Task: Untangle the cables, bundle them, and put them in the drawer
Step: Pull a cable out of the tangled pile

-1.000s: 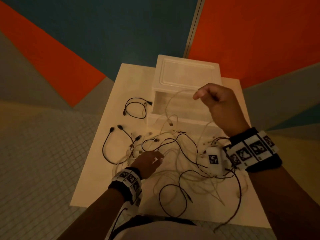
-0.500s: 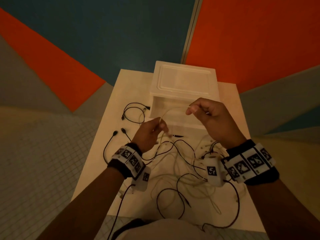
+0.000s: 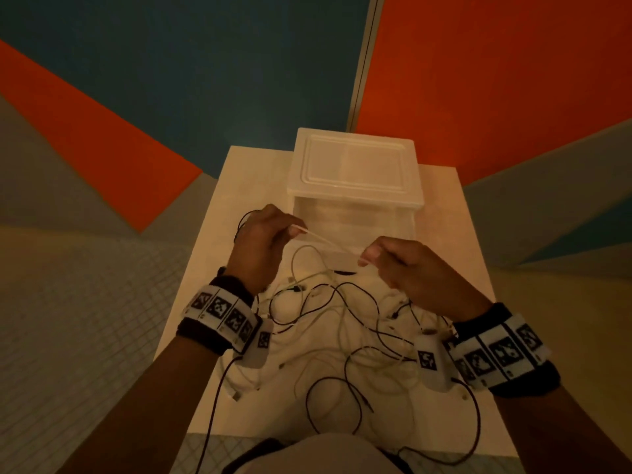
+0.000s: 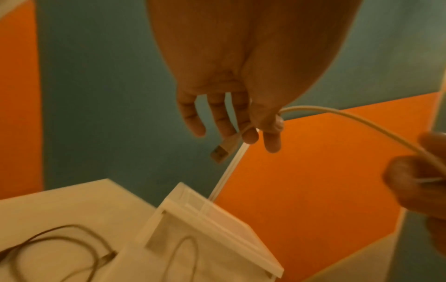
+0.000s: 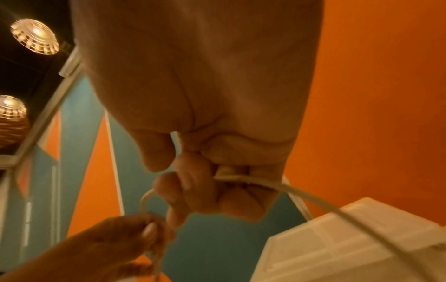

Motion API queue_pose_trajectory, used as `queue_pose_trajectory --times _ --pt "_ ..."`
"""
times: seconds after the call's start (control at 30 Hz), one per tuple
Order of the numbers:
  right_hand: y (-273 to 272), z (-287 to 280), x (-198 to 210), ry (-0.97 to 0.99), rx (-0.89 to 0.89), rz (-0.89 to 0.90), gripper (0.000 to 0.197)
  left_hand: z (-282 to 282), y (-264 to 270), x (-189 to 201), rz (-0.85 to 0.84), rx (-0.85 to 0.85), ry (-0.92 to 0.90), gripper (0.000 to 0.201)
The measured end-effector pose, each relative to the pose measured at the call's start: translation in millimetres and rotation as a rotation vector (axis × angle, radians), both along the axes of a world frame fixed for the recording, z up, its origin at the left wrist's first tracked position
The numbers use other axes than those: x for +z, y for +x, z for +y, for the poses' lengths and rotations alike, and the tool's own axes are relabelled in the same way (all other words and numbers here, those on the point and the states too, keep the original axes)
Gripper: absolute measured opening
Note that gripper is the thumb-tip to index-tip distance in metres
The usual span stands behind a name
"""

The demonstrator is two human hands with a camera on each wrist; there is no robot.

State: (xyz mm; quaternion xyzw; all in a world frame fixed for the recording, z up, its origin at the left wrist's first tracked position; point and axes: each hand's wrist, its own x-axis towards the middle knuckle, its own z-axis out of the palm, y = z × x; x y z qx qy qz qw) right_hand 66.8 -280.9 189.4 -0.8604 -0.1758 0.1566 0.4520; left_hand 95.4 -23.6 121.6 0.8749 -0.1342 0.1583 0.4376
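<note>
One white cable [image 3: 328, 241], pinched taut between left hand [image 3: 261, 244] and right hand [image 3: 407, 268] above the tangle [image 3: 342, 323], near the open drawer [image 3: 355, 220]: untangling step; next, likely draw it free.

Both forearms are bare, with no sleeves. Each wrist wears a dark fabric band [image 3: 201, 331] overlaid by a white strap [image 3: 224, 311] printed with a row of square black-and-white markers. A small white housing [image 3: 431, 366] with one such marker hangs on the inner side of each wrist, and a thin dark lead [image 3: 213, 401] seems to trail from the left one. The left hand [image 3: 261, 249] and right hand [image 3: 413, 270] are ungloved.
</note>
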Motion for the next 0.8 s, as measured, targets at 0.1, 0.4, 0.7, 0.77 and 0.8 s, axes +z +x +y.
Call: queue_pose_trajectory --times 0.1,0.4,0.7,0.77,0.8 --pt "-5.4 22.5 4.1 0.131 0.063 0.099 0.035 -19.4 -9.8 26.2 -0.142 -0.011 0.133 0.021" --pt "-17.9 62.5 -24.0 -0.002 0.022 -0.336 0.025 -27.9 -43.1 53.1 0.771 0.121 -1.059 0.023" --pt "-37.1 65.7 -31.2 0.034 0.056 -0.276 0.024 -23.0 -32.7 86.7 0.545 -0.208 -1.213 0.029" --pt "-39.9 50.3 -37.9 0.043 0.065 -0.216 0.029 -2.5 -21.0 99.0 0.453 -0.156 -1.222 0.028" --pt "-41.7 40.2 -43.1 0.035 0.065 -0.19 0.03 9.9 -14.6 105.3 0.414 -0.132 -1.227 0.026"
